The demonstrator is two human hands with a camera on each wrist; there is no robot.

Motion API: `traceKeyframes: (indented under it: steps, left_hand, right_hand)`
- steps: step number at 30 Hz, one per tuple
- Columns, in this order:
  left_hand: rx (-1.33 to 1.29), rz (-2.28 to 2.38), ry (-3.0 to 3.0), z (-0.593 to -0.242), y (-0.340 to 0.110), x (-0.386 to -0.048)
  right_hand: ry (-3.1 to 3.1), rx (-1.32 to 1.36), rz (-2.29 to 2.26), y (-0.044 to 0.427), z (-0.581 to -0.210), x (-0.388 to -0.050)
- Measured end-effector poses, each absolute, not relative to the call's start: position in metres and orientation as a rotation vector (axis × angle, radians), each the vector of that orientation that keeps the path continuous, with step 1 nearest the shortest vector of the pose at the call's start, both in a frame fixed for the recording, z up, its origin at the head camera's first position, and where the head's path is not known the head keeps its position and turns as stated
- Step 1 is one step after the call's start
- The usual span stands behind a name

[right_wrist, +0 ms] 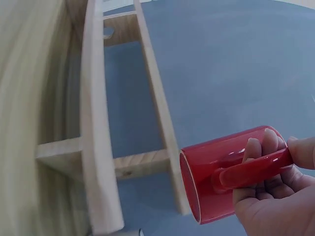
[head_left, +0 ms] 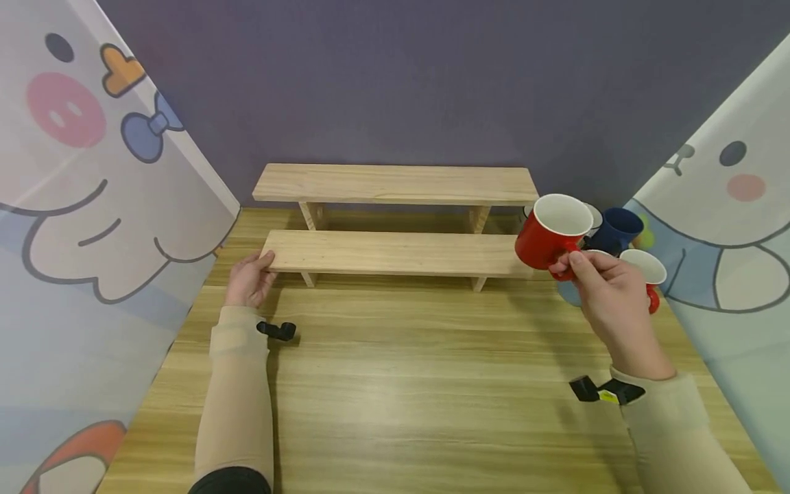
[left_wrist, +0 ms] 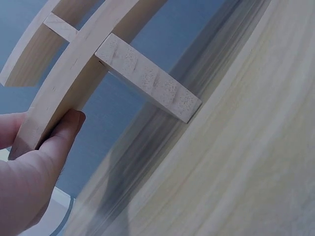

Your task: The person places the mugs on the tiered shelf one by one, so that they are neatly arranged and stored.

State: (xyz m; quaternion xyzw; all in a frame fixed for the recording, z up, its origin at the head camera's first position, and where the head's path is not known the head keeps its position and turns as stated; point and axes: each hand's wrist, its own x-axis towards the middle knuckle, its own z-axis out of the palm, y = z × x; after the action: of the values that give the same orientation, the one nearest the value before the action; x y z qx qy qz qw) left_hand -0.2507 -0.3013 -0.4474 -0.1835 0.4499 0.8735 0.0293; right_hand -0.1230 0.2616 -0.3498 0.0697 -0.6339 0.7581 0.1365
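while the right hand (head_left: 617, 312) grasps the red mug (head_left: 538, 241) by its handle (right_wrist: 258, 169), the mug's body sits beyond the fingertips, its white inside facing up in the head view, by the right end of the lower plank (head_left: 395, 252) of a wooden rack. the thumb (right_wrist: 302, 152) presses the outer end of the handle and the other fingers curl behind it, two fingertips showing between handle and body. the left hand (head_left: 248, 283) pinches the left end of the same plank, the wood lying between its digits. whether the mug touches the plank is hard to tell, since its base overlaps that end from above. the right wrist view shows the mug's side and part of its base, but its mouth is turned away. behind the hand and mug, a blue mug (head_left: 611, 237) and a white-lined mug (head_left: 644, 266) with a red handle are partly covered; others crowd there, too hidden to count. the left wrist view cuts off part of the left hand, and the rack too.
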Motion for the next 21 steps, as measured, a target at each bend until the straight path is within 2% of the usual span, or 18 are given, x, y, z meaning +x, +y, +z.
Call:
traceKeyframes:
  steps: [11, 21]
  left_hand:
    - [-0.577, 2.725, 1.313, -0.449, -0.301, -0.254]
    - [-0.561, 2.734, 1.282, -0.449, -0.302, -0.253]
  right_hand:
    - [-1.911, 0.149, 2.148, 0.234, -0.317, -0.168]
    - [-1.856, 0.052, 2.186, 0.204, -0.304, -0.218]
